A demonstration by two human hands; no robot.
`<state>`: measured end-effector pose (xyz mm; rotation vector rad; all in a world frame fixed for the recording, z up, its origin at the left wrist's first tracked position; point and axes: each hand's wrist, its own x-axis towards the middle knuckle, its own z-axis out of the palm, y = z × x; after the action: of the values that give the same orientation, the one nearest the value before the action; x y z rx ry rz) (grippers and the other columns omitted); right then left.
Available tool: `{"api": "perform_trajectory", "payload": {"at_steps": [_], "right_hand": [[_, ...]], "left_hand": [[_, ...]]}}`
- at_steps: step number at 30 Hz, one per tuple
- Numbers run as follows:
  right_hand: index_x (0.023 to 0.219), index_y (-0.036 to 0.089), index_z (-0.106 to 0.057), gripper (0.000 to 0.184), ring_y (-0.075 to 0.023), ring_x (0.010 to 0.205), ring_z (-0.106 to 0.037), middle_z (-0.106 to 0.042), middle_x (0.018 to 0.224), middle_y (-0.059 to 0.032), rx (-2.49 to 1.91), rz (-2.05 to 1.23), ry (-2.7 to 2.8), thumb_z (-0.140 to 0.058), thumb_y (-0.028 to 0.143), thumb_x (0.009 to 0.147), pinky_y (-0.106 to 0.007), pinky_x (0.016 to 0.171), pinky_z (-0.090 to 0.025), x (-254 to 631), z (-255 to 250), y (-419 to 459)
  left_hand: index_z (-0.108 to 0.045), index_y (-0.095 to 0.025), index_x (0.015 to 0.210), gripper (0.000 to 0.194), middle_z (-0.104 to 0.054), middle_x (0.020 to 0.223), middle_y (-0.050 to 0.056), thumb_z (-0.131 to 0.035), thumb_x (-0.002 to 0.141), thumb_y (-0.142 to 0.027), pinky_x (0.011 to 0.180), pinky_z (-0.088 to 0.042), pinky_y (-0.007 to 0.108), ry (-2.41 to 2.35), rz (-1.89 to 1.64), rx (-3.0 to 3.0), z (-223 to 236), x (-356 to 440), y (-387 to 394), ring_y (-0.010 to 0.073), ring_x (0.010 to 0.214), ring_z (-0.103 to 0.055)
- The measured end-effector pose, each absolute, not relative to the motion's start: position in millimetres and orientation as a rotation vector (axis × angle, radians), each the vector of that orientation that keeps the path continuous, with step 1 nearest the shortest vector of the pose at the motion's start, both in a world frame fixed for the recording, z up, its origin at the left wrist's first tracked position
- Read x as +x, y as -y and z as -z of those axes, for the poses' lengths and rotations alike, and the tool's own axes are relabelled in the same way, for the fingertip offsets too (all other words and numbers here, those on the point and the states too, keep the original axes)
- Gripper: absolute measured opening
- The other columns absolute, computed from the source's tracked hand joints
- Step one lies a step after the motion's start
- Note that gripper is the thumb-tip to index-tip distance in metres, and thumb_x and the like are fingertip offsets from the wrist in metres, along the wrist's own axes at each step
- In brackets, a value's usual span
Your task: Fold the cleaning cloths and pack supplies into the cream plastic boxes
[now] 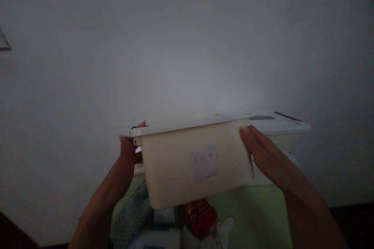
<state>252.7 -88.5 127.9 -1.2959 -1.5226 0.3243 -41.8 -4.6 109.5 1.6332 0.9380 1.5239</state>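
The left hand [128, 155] is curled about the left end of a cream box [175, 167], thumb at the rim and most of its fingers hidden behind; the right hand [263, 155] presses along the right end, its fingers partly out of sight, so the box is held between the two. It tilts, left end lower, above the things below, its white lid [181, 124] on and a pale label [203, 160] facing front, too blurred to read. Picking up looks done; setting down looks left, though whether the box touches anything behind it I cannot tell. Behind, to the right, is another white lid [283, 123]. Below are a checked cloth [130, 214], a red patterned item [201, 218] and some white items [163, 237], beside a pale green surface [251, 214], all before a plain wall [187, 46]
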Motion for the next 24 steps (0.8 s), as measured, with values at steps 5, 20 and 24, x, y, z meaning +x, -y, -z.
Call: {"api": "perform_trajectory", "payload": {"at_steps": [5,20,24], "right_hand": [[0.096,0.022,-0.059,0.045,-0.0226,0.070,-0.064,-0.068,0.079,-0.0056,-1.339,-0.387,1.616,-0.037,0.060,0.084,-0.036,0.063,-0.053,255,-131,92],[0.107,0.022,-0.062,0.045,-0.0225,0.087,-0.065,-0.068,0.099,-0.0064,-1.179,-0.890,1.777,-0.042,0.056,0.084,-0.040,0.078,-0.055,266,-123,86],[0.104,0.023,-0.065,0.046,-0.0229,0.090,-0.064,-0.068,0.102,-0.0076,-1.185,-0.991,1.785,-0.041,0.057,0.084,-0.040,0.078,-0.055,272,-119,85]], "left_hand": [[-0.059,-0.023,0.116,0.075,-0.075,0.080,0.006,-0.023,0.076,-0.075,0.071,-0.055,0.039,-1.049,-1.481,1.444,-113,-44,32,0.0309,0.092,-0.066],[-0.067,-0.020,0.097,0.076,-0.071,0.059,0.005,-0.016,0.078,-0.074,0.048,-0.052,0.025,-1.024,-1.270,1.418,-113,-54,24,0.0244,0.074,-0.070],[-0.068,-0.019,0.094,0.073,-0.070,0.057,0.005,-0.017,0.082,-0.069,0.042,-0.048,0.023,-1.129,-1.229,1.332,-122,-52,28,0.0216,0.062,-0.069]]}}
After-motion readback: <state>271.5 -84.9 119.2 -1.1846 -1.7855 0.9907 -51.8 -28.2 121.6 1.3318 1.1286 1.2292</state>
